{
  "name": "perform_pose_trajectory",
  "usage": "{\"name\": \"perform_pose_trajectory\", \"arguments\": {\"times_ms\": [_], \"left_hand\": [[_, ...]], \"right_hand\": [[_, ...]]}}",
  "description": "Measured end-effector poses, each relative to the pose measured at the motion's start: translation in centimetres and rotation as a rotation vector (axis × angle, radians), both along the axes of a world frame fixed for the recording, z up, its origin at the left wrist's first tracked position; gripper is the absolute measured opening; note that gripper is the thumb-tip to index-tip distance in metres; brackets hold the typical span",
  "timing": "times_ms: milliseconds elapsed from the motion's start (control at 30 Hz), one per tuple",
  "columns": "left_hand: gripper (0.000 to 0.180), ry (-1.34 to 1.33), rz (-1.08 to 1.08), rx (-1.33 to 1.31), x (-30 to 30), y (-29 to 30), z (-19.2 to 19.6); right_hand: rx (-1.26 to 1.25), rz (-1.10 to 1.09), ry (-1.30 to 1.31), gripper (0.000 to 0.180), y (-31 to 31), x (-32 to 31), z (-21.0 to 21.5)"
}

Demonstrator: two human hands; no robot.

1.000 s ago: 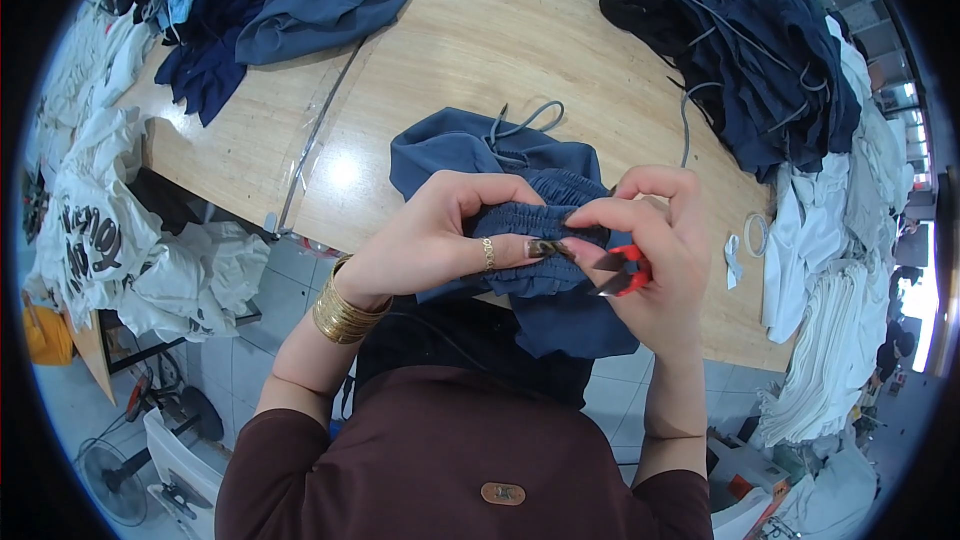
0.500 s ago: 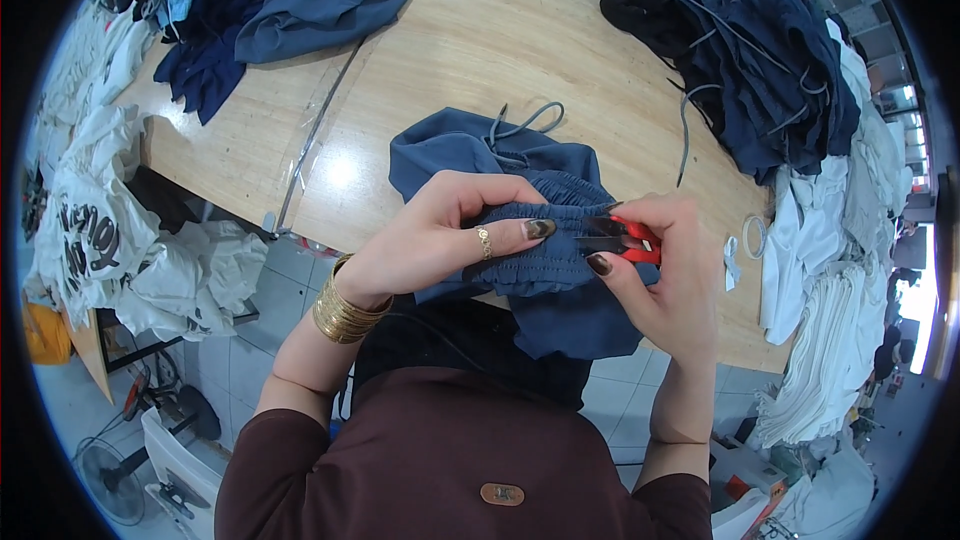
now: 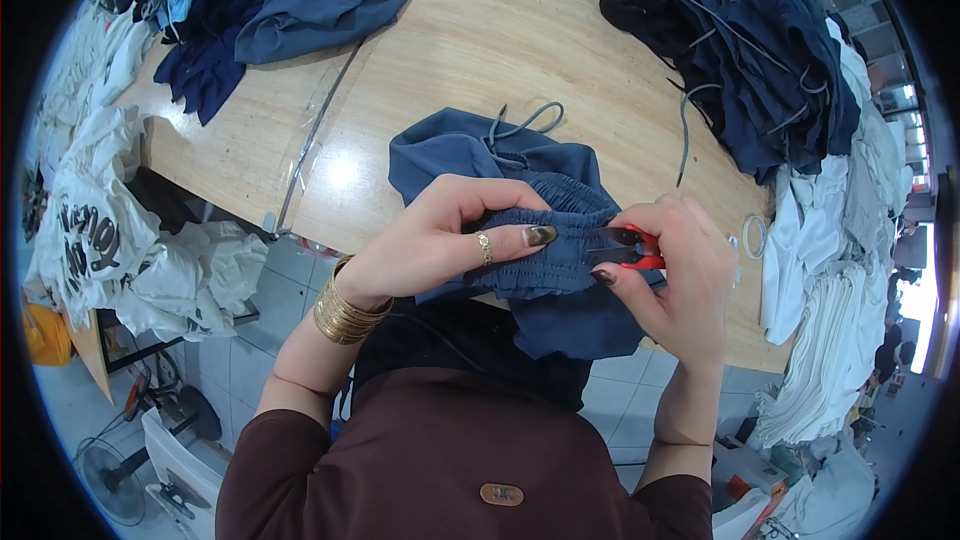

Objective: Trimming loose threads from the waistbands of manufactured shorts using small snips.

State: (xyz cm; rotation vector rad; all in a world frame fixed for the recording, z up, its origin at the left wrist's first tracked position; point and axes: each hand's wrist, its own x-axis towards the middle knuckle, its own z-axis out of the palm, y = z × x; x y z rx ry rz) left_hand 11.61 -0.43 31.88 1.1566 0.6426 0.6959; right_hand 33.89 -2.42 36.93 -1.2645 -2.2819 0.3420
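A dark blue garment (image 3: 572,326) with a gathered elastic waistband lies at the table's near edge, part of it hanging over. My left hand (image 3: 455,230) pinches the waistband, thumb on top and fingers tucked behind it. In my right hand (image 3: 683,265) are red-handled thread snips (image 3: 643,246), their dark blades apart and pointing left over the waistband's right part. Whether the blades touch the fabric I cannot tell. A grey drawstring (image 3: 540,118) loops out at the garment's far side.
Dark blue garments (image 3: 745,50) are heaped at the far right, and more blue ones (image 3: 320,15) at the far left. White cloth (image 3: 815,340) hangs down the right edge. White printed garments (image 3: 110,230) spill over the left side. A fan (image 3: 112,480) stands below left.
My right hand and the snips have shifted slightly right, away from my left hand. The left hand keeps its hold on the waistband, almost unmoved.
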Motion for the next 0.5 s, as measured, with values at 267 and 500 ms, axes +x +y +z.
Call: {"name": "perform_pose_trajectory", "arguments": {"times_ms": [267,500], "left_hand": [[0.015,-0.066,0.025,0.007,0.25,-0.03,-0.14],[0.013,-0.072,-0.004,-0.017,0.16,0.00,0.02]], "right_hand": [[0.053,0.030,-0.114,0.021,0.15,0.03,0.12],[0.069,0.046,-0.132,0.018,0.14,-0.37,0.03]]}}
